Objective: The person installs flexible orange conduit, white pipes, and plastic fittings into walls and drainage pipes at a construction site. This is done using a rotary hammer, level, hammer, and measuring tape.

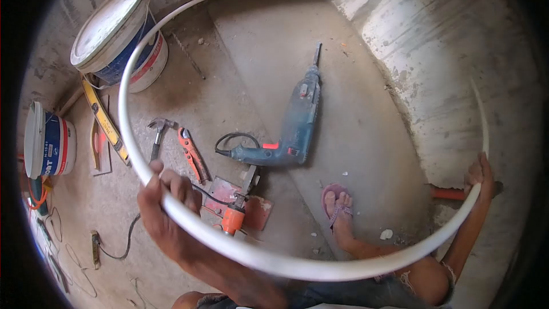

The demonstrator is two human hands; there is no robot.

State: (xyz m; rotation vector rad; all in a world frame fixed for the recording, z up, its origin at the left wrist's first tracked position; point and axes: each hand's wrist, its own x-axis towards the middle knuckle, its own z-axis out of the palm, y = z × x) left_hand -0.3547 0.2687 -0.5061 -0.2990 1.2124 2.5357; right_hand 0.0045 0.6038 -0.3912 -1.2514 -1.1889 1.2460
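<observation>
A long white plastic pipe [320, 270] curves in a wide arc across the view, passing low in front of my body. Its far left end reaches up beside the back wall, and its other end rises at the right. My left hand [166, 197] is closed around the pipe on the left side. At the right, near the wall, my right hand [481, 178] grips the pipe with its fingers wrapped round it. An orange-handled power tool [233, 217] on a red metal plate lies on the floor just right of my left hand, partly hidden by the pipe.
On the concrete floor lie a rotary hammer drill [300, 117], a claw hammer [157, 137], red pipe cutters [193, 154], a drill bit [187, 56] and a yellow spirit level [106, 120]. Two buckets, a large one [151, 60] and a smaller one [60, 146], stand left. Cables trail at lower left.
</observation>
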